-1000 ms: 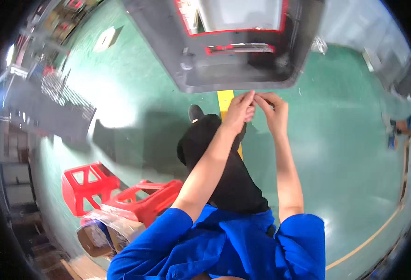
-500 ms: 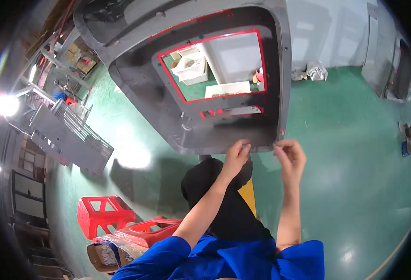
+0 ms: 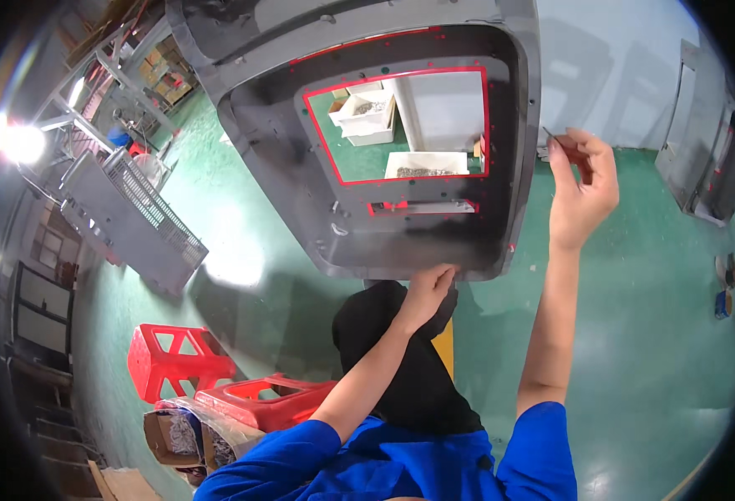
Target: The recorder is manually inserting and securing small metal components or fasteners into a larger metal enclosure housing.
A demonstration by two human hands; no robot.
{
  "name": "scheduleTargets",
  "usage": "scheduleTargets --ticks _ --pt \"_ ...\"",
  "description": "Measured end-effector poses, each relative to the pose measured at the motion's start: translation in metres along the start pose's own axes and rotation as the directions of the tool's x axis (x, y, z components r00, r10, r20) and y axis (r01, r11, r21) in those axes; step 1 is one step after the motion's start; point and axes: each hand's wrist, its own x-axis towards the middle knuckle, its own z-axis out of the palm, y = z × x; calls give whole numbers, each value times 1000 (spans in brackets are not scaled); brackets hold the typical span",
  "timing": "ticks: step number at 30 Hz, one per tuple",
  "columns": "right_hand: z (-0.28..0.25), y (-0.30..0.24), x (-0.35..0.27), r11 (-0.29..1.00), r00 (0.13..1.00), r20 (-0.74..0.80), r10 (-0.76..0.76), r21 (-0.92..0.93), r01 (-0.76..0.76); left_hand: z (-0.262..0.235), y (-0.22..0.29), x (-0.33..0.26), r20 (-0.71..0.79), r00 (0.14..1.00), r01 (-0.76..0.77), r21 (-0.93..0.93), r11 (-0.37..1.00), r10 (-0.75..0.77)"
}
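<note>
A large grey moulded panel (image 3: 292, 184) stands tilted in front of me, with a rectangular opening edged in red and a narrow red-edged slot below it. My left hand (image 3: 428, 296) is closed at the panel's lower rim, thumb and fingers together on the edge. Off to the right of the panel, my right hand (image 3: 583, 188) is raised and apart from it. Its thumb and fingers pinch a small thin dark piece (image 3: 548, 132), too small to name.
Two red plastic stools (image 3: 171, 361) lie at lower left, beside a cardboard box (image 3: 163, 438) of small parts. A grey perforated panel (image 3: 125, 221) stands at left. White bins (image 3: 367, 125) show through the opening. Another grey panel (image 3: 689, 142) leans at the right wall.
My right hand has left the panel's lower right corner and moved up and to the right. My left hand stays at the lower rim. The view has shifted slightly.
</note>
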Motion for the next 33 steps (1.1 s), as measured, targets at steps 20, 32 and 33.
scheduleTargets --ticks 20,32,33 --pt "61 -6 28 950 947 319 -44 -280 139 -14 -10 15 -216 976 -3 159 987 37" --pt "54 31 30 989 904 414 103 -142 -48 -16 -21 16 -271 960 -15 199 980 69" --pt "48 41 25 984 885 440 153 -146 -98 -18 -21 14 -296 951 -38 181 983 91"
